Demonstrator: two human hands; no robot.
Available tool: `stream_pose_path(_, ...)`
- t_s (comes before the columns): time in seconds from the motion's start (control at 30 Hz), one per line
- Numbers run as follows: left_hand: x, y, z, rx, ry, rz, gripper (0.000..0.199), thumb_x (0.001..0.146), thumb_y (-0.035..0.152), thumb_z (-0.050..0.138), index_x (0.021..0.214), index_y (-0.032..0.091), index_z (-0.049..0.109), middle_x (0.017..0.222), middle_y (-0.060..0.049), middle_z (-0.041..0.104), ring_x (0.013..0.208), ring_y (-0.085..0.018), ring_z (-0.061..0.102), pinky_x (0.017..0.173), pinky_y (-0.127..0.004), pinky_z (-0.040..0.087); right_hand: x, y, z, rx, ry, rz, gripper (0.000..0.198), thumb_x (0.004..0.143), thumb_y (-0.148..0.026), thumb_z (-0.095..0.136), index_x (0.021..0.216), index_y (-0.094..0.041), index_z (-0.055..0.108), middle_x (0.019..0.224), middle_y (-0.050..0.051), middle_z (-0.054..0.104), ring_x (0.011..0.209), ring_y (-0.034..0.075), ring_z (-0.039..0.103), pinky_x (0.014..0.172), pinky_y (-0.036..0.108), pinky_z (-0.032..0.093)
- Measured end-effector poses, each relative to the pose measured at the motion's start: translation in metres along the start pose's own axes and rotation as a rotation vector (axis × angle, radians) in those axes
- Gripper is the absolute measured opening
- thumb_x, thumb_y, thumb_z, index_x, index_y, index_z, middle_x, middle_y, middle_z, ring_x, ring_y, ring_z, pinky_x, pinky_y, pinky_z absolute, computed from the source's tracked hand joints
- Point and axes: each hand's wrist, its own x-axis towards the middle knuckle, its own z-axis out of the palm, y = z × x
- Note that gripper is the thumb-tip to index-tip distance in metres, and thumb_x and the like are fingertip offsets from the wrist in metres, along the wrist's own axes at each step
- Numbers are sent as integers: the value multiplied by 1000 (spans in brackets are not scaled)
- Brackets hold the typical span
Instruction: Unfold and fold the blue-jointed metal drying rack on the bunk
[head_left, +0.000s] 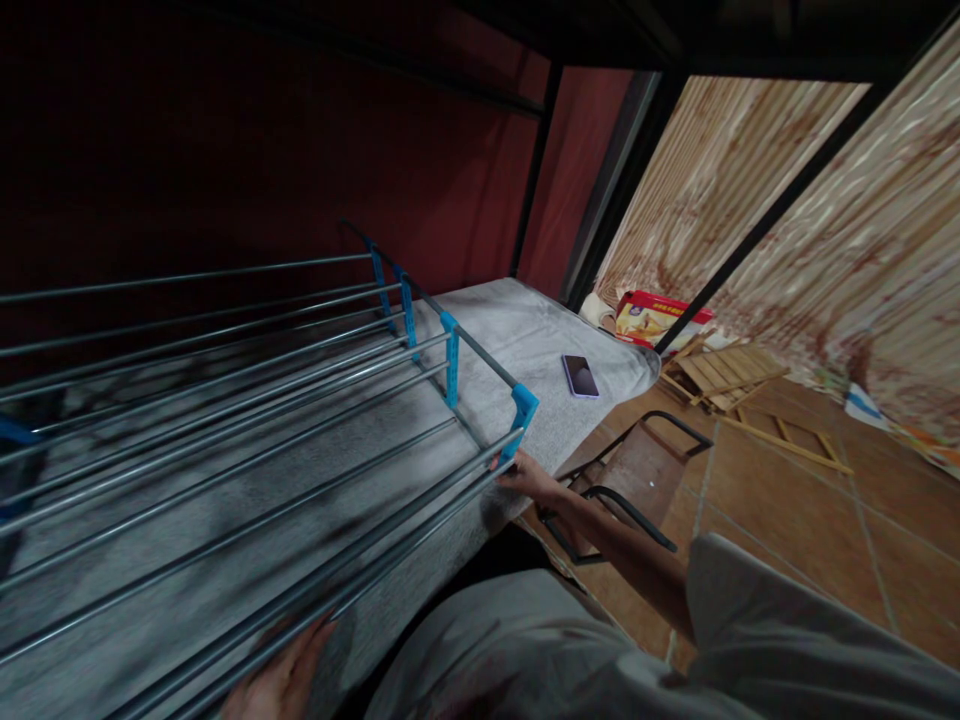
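— What is counted on the bed (480, 312)?

— One rack (262, 412) of grey metal rods and blue plastic is laid over the bed's grey cover. Four blue brackets (452, 365) are counted at its end nearer the far end of the bed; more blue plastic is glimpsed at the left edge of view. The rods cannot be counted surely, since several are overlapped or cut off. One phone (580, 376) is placed on the bed, screen up, between the rack and the bed's far end.

— And around the bed?

— One black-framed chair (645, 470) is seen just beside it. Past its far end, one slatted wooden piece (731, 372) and one wooden frame (787, 447) are seen on the tiled floor (825, 540).

— Any containers?

— One red and yellow printed box (652, 318) is seen just beyond the bed's far end; its contents are hidden.

— Which way is the rack pointed?

— Its long axis is lined up with the bed's length, the bracketed end being turned toward the bed's far end.

— And the hands?

— At the bed's near side, the rack's nearest corner is pinched by the right hand (521, 472). The left hand (281, 670) is placed under the near rods, partly out of view; whether its fingers are closed cannot be told.
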Motion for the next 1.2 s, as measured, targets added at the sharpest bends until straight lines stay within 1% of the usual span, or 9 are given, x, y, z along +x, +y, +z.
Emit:
stream_pose_path(0.13,3,-1,4,-4,-34,55,36,92,39,46,105,32,79,104,0,79,90,-25,76,79,-35,65,1,-10,-7,0,-51,13,24,66,-28,76,86,-19,67,92,2,61,88,18,59,84,33,50)
stream_pose_path(0.3,-1,50,-5,-1,138,-52,43,97,48,43,95,24,79,99,-7,78,94,-26,73,89,-42,62,-8,-24,-18,-64,-138,28,33,69,-47,74,86,-19,70,85,4,67,84,22,62,84,38,51)
stream_pose_path(0.43,-29,75,-22,-1,217,-206,34,99,39,46,110,26,75,114,-8,73,109,-24,66,99,-43,55,-2,-20,-29,-221,-176,73,42,66,-60,72,82,-21,73,82,6,74,80,25,69,79,36,56)
stream_pose_path(0.5,-59,70,-34,-31,330,-340,30,98,36,48,105,25,75,109,-7,72,105,-22,66,98,-40,54,2,-13,-32,-266,-191,62,46,64,-65,71,80,-22,74,81,7,75,80,26,71,81,36,57)
stream_pose_path(0.6,-107,46,-61,-76,664,-705,29,94,41,52,99,19,71,102,-10,70,101,-24,66,95,-40,54,2,-4,-35,-300,-197,39,49,62,-70,71,80,-24,76,84,8,77,84,29,73,80,35,58)
stream_pose_path(0.7,-127,13,-90,-132,947,-992,42,87,44,55,118,15,62,116,-14,67,105,-26,65,94,-41,53,1,1,-37,-312,-191,44,48,62,-69,71,79,-25,76,85,8,78,85,30,74,78,35,59)
stream_pose_path(0.83,-110,-14,-111,-267,844,-934,46,79,34,53,119,14,62,117,-15,69,111,-29,64,103,-45,49,3,0,-38,-347,-183,32,39,60,-64,72,76,-28,76,83,6,78,85,32,75,77,37,61)
stream_pose_path(0.97,-94,-11,-109,-176,834,-964,45,77,27,49,117,14,64,113,-15,71,111,-31,65,105,-48,47,-1,-4,-31,-372,-120,55,29,61,-57,69,69,-29,75,77,6,77,80,32,74,69,35,61)
stream_pose_path(1.2,-88,4,-105,-60,844,-1008,47,76,23,44,117,15,65,102,-13,74,93,-27,70,84,-38,55,-15,0,-20,-391,26,139,32,68,-55,63,73,-26,76,65,8,73,74,36,74,62,40,60)
